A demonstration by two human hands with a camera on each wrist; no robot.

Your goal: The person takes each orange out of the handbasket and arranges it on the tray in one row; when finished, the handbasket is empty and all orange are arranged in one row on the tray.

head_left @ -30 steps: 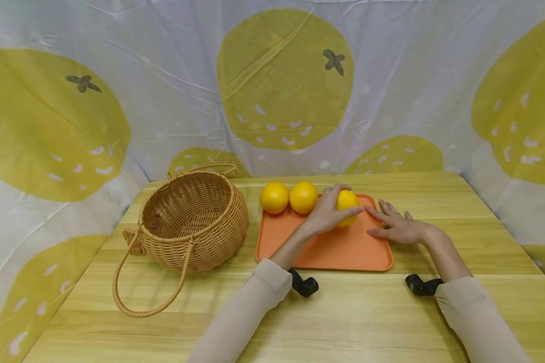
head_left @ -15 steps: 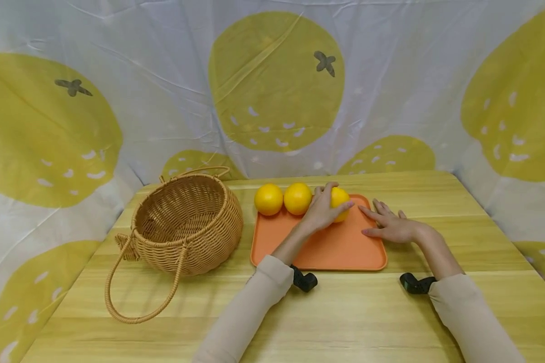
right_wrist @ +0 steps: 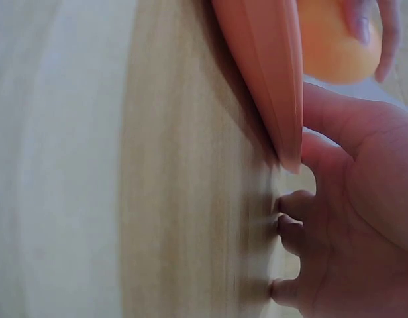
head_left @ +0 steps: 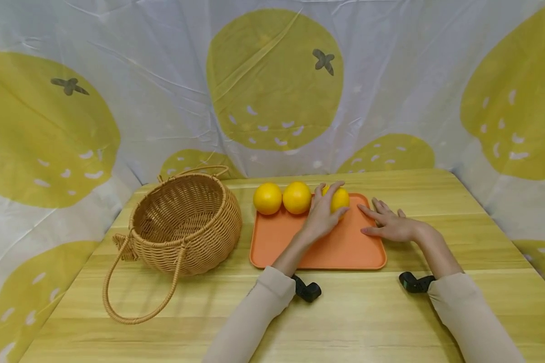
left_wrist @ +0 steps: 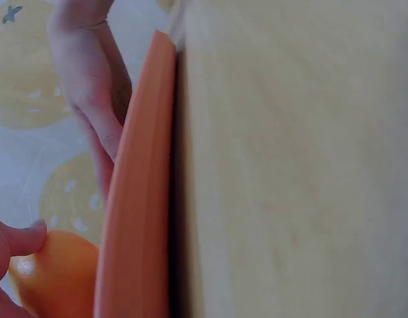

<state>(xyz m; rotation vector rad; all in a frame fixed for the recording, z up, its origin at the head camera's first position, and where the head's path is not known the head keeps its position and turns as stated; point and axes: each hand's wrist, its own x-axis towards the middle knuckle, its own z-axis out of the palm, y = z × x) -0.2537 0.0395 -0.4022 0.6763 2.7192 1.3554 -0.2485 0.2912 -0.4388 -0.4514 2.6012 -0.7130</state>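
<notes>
My left hand [head_left: 322, 214] holds an orange [head_left: 340, 200] over the back right part of a salmon-coloured tray [head_left: 318, 254], the fingers spread around it and the thumb on its near side. In the left wrist view the thumb lies on the same orange [left_wrist: 58, 275]; the other fingers are mostly out of frame. Two more oranges, one left [head_left: 267, 198] and one right [head_left: 297, 198], sit side by side at the tray's back left. My right hand [head_left: 390, 224] has its fingers extended at the tray's right edge, and the right wrist view shows several fingertips [right_wrist: 287, 291] down on the table.
A round wicker basket [head_left: 218, 242] stands left of the tray, its inside bare. One handle [head_left: 138, 320] hangs down toward the front, the other leans back. Wooden table [head_left: 363, 322] surface extends in front. A fruit-printed cloth [head_left: 390, 75] hangs behind.
The held orange has shifted slightly toward the back of the tray, and the left-hand fingers have spread more around it. My right hand stays at the tray edge. The head view has swung slightly right.
</notes>
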